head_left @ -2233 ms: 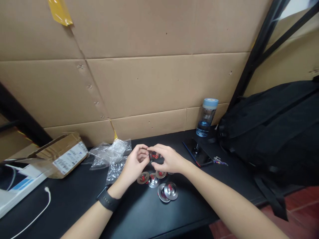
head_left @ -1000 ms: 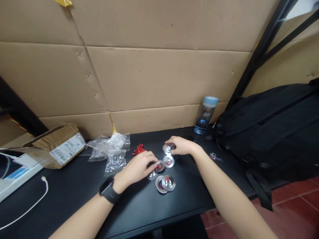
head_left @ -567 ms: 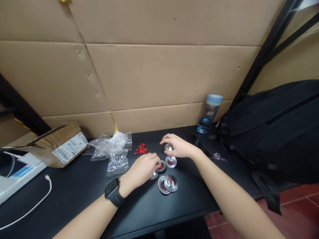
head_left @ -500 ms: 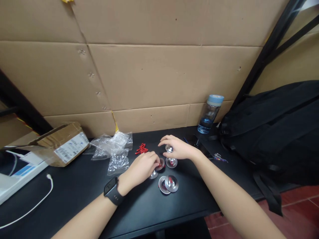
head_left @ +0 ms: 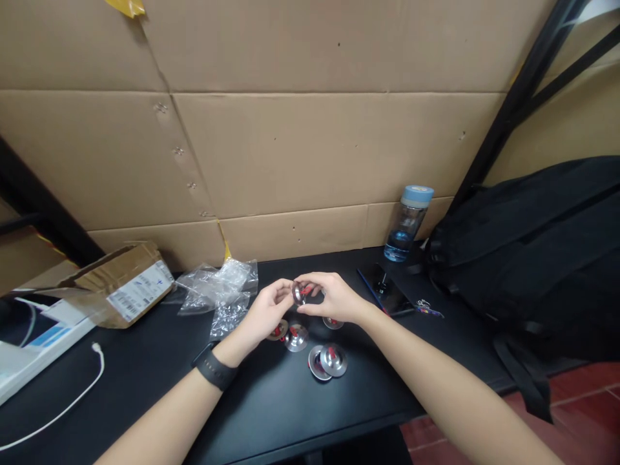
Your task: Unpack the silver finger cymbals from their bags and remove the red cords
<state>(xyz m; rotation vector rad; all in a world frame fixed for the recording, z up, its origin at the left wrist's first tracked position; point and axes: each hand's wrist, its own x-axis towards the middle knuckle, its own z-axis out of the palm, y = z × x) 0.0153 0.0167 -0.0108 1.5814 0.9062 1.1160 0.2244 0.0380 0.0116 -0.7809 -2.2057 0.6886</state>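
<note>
Both hands meet above the desk around a small silver metal disc (head_left: 298, 294) with a red cord on it. My left hand (head_left: 272, 307) pinches the disc's left edge. My right hand (head_left: 331, 296) has thumb and fingers curved at its right side, by the red cord. Below the hands lie a silver disc (head_left: 296, 338) and another disc (head_left: 278, 330) beside it. One more disc (head_left: 333, 322) sits partly under my right hand. Nearer the desk's front edge, a disc with a red cord (head_left: 334, 360) overlaps a second one (head_left: 317, 363).
Clear plastic bags (head_left: 217, 284) and an open cardboard box (head_left: 130, 284) are at the left, with a white cable (head_left: 72, 405). To the right are a dark phone (head_left: 387, 290), keys (head_left: 426, 308), a water bottle (head_left: 409, 223) and a black backpack (head_left: 537, 258).
The hands have come together and up, now with a disc between them. A disc has moved left beside another. The red cords by the bags are now hidden.
</note>
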